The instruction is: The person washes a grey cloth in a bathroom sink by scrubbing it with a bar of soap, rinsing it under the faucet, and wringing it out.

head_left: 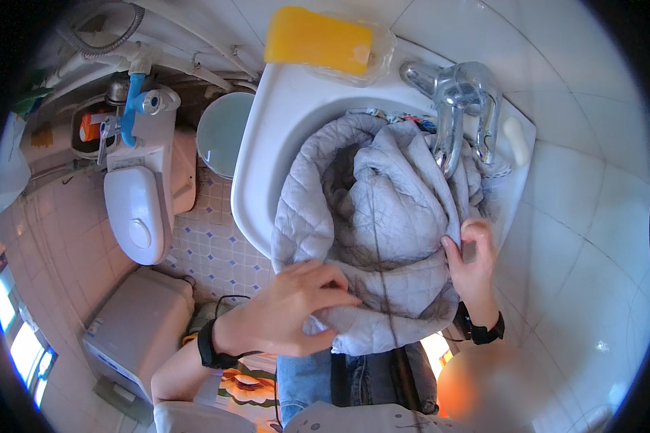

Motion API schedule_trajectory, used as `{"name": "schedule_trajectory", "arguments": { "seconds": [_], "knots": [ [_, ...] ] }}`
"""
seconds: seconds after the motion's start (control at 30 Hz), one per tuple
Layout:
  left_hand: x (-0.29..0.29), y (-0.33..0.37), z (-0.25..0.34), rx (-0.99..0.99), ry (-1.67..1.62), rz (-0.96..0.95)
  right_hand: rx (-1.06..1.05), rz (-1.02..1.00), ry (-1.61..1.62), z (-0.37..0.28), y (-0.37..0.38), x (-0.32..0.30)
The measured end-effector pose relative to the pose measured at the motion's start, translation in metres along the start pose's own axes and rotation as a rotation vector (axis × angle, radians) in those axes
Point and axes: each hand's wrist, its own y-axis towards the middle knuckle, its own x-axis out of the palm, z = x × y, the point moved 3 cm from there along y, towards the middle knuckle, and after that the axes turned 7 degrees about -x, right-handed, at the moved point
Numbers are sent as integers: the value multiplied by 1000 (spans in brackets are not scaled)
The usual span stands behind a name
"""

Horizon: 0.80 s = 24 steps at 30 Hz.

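Observation:
A grey quilted cloth (397, 202), perhaps a quilt or padded cover, lies bunched in the white sink (267, 151). Its near part hangs over the front rim. My left hand (289, 307) is at the near left of it, thumb and fingers curled around a fold. On the right side, my right hand (474, 263) pinches the cloth's edge between thumb and fingers. A chrome faucet (451, 108) reaches over the bundle from the back right, its spout close to the cloth. The sink's bottom is hidden.
A yellow block-like object (318, 42) rests in a clear tray on the sink's back edge. A white bar (515, 141) lies at the right corner. To the left are a round bucket (224, 133), a toilet (137, 216) and a grey bin-like box (141, 325).

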Motion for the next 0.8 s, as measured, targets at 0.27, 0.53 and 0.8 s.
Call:
{"name": "schedule_trajectory", "arguments": {
  "seconds": [0.27, 0.53, 0.8],
  "knots": [
    [-35, 40, -1, -294, -156, 106, -25, -271, 130, -21, 38, -4],
    [-68, 113, -46, -198, -54, -83, 292, -386, 463, -34, 42, 18],
    [-52, 129, -29, 87, 190, -148, -113, -459, 541, -90, 32, -24]
  ]
}}
